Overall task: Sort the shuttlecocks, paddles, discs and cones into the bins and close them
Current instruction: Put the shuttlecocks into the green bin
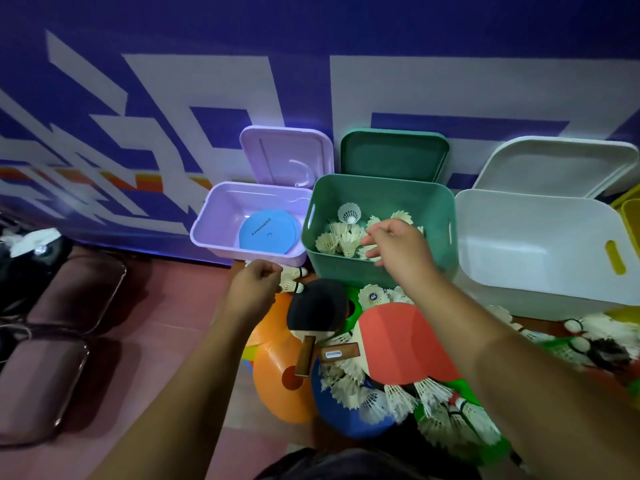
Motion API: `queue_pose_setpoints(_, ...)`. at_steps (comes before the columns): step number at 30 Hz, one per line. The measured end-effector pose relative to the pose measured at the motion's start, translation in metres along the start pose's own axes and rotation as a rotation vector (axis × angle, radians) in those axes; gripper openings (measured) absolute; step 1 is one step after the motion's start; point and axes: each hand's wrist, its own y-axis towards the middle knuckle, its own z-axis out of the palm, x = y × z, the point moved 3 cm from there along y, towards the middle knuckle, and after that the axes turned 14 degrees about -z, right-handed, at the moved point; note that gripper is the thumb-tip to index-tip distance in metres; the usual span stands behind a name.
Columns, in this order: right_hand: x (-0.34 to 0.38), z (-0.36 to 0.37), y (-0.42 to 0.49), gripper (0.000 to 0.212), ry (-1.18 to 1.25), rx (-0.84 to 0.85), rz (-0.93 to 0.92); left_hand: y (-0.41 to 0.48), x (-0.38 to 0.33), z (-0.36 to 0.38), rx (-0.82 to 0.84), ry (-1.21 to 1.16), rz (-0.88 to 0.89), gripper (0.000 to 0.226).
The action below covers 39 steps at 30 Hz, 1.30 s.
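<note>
Three open bins stand against the wall. The purple bin (214,216) holds a blue disc (266,232). The green bin (346,268) holds several white shuttlecocks (341,237). The white bin (540,271) shows nothing inside. My right hand (398,244) hovers over the green bin with fingers loosely spread and nothing in them. My left hand (256,282) grips shuttlecocks (292,278) in front of the purple bin. On the floor below lie a black paddle (315,310), a red paddle (401,344), orange cones (277,386), a blue cone (346,420) and many loose shuttlecocks (381,400).
Each bin's lid stands open against the blue and white wall: purple lid (284,157), green lid (391,157), white lid (554,168). A yellow bin (630,216) shows at the right edge. Dark padded seats (62,306) are on the left, on the red floor.
</note>
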Motion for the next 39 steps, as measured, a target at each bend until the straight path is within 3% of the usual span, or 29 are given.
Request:
queue_pose_setpoints(12, -0.018, 0.133, -0.012, 0.021, -0.290, 0.347, -0.191, 0.053, 0.069, -0.051, -0.033, 0.128, -0.113, 0.014)
queue_pose_setpoints(22, -0.050, 0.218, 0.003, 0.052, -0.736, 0.598, -0.312, 0.107, 0.088, -0.063, 0.048, 0.029, -0.109, 0.014)
queue_pose_setpoints(25, -0.056, 0.229, 0.006, 0.054, -0.972, 0.665, -0.332, 0.122, 0.083, -0.060, 0.060, 0.123, -0.064, 0.026)
queue_pose_setpoints(32, -0.051, 0.224, 0.005, 0.017, -1.136, 0.581, -0.380, 0.153, 0.084, -0.042, 0.198, 0.379, -0.061, 0.043)
queue_pose_setpoints(35, -0.046, 0.214, 0.001, 0.012, -1.077, 0.536, -0.401, 0.159, 0.085, -0.037, 0.164, 0.366, -0.106, 0.040)
queue_pose_setpoints(39, -0.038, 0.196, -0.008, 0.010, -0.964, 0.464, -0.442, 0.151, 0.080, -0.034, 0.063, 0.348, -0.048, 0.020)
